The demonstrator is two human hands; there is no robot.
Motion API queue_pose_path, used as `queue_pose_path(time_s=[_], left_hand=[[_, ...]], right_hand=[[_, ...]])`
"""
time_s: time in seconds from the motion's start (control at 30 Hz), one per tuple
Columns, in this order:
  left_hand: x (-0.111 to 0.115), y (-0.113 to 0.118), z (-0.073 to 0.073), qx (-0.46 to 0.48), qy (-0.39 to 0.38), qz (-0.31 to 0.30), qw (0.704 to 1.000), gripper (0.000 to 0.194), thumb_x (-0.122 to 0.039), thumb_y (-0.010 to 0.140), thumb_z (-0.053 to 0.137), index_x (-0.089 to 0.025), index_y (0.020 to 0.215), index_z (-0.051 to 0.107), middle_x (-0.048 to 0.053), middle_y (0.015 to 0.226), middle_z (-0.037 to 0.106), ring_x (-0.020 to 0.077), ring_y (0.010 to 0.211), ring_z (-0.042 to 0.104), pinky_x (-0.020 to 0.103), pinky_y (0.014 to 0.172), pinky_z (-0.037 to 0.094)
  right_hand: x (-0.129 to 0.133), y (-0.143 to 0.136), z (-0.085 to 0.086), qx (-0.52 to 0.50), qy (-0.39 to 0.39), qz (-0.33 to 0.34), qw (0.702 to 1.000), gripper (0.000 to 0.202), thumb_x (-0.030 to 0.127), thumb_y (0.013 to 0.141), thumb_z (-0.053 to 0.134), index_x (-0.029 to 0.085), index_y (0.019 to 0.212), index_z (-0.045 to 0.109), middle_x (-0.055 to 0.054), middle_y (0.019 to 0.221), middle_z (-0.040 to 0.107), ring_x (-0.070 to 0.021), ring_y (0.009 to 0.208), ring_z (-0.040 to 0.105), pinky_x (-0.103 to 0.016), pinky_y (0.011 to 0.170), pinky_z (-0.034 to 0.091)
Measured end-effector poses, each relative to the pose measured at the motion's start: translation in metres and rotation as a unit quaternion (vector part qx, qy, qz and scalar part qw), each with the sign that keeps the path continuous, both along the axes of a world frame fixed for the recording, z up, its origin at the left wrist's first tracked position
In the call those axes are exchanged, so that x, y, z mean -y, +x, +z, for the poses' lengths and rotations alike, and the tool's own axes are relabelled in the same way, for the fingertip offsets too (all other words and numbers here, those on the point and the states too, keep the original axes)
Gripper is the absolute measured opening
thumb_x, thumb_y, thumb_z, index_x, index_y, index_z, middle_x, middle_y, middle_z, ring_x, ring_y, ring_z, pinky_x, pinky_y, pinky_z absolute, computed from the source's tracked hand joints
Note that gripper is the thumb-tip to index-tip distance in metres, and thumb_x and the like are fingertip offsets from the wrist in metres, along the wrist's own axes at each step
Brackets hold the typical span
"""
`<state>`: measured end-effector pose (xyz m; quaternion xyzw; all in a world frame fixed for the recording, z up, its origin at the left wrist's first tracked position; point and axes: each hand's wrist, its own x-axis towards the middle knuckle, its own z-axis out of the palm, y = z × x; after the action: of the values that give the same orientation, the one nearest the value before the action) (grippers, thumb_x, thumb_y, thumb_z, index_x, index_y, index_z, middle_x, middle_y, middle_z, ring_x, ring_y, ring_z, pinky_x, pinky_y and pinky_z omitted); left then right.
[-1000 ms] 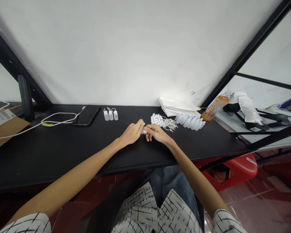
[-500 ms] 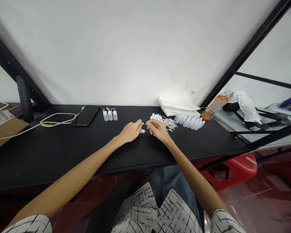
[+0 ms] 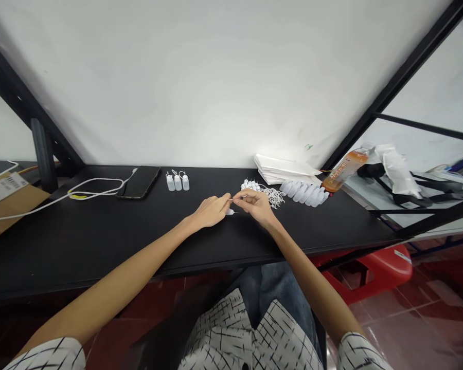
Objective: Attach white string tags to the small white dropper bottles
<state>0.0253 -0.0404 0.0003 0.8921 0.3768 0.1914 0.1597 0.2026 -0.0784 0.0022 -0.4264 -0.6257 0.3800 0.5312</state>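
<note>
Left hand holds a small white bottle; right hand pinches narrowly beside it, anything between its fingertips too small to tell

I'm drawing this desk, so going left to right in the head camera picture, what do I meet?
Brown cardboard, black phone, three small capped bottles, left hand, right hand, row of pale bottles, orange bottle.

Bright wall, dim floor (some glare), stretched edges
</note>
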Motion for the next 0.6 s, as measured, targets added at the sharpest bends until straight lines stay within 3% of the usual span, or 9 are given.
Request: queue_pose_path(time_s=[0.17,0.3,0.37,0.43,0.6], left_hand=[[-0.0046,-0.0011,0.0016,0.105,-0.119,-0.013,0.987,0.030,-0.043,0.096,0.040,-0.021,0.079,0.051,-0.001,0.062,0.056,0.0154,0.058,0.053,0.025,0.055,0.035],[-0.0062,-0.0023,0.0046,0.241,-0.315,-0.050,0.917,0.038,-0.053,0.092,0.045,-0.018,0.079,0.050,-0.006,0.055,0.036,0.0076,0.044,0.035,0.020,0.042,0.028],[-0.0058,-0.0024,0.0064,0.282,-0.372,-0.067,0.882,0.037,-0.054,0.090,0.050,-0.017,0.084,0.052,-0.008,0.055,0.029,0.0061,0.043,0.030,0.018,0.039,0.026],[-0.0053,-0.0021,0.0077,0.311,-0.384,-0.081,0.865,0.036,-0.052,0.089,0.054,-0.016,0.087,0.054,-0.007,0.058,0.032,0.0061,0.045,0.033,0.018,0.039,0.029],[-0.0060,-0.0014,0.0065,0.321,-0.377,-0.098,0.863,0.034,-0.049,0.088,0.057,-0.015,0.088,0.055,-0.003,0.065,0.044,0.0068,0.051,0.041,0.017,0.039,0.033]], right_hand=[[-0.0019,0.0025,0.0010,-0.028,-0.023,-0.036,0.999,0.028,0.042,0.068,0.078,0.017,0.077,0.070,-0.001,0.073,0.062,-0.0058,0.046,0.042,-0.024,0.043,0.032],[-0.0021,0.0035,0.0022,-0.033,-0.031,-0.054,0.997,0.029,0.042,0.066,0.079,0.016,0.076,0.071,-0.001,0.069,0.062,-0.0060,0.046,0.042,-0.024,0.045,0.034],[-0.0023,0.0036,0.0022,-0.040,-0.043,-0.062,0.996,0.030,0.042,0.065,0.079,0.016,0.077,0.072,0.000,0.064,0.061,-0.0063,0.047,0.042,-0.023,0.044,0.033],[-0.0027,0.0039,0.0018,-0.051,-0.055,-0.064,0.995,0.031,0.041,0.064,0.080,0.015,0.079,0.072,0.001,0.059,0.058,-0.0066,0.047,0.042,-0.022,0.044,0.030],[-0.0034,0.0051,0.0008,-0.071,-0.074,-0.057,0.993,0.030,0.040,0.067,0.078,0.015,0.082,0.073,0.002,0.051,0.054,-0.0065,0.045,0.039,-0.021,0.041,0.021]])
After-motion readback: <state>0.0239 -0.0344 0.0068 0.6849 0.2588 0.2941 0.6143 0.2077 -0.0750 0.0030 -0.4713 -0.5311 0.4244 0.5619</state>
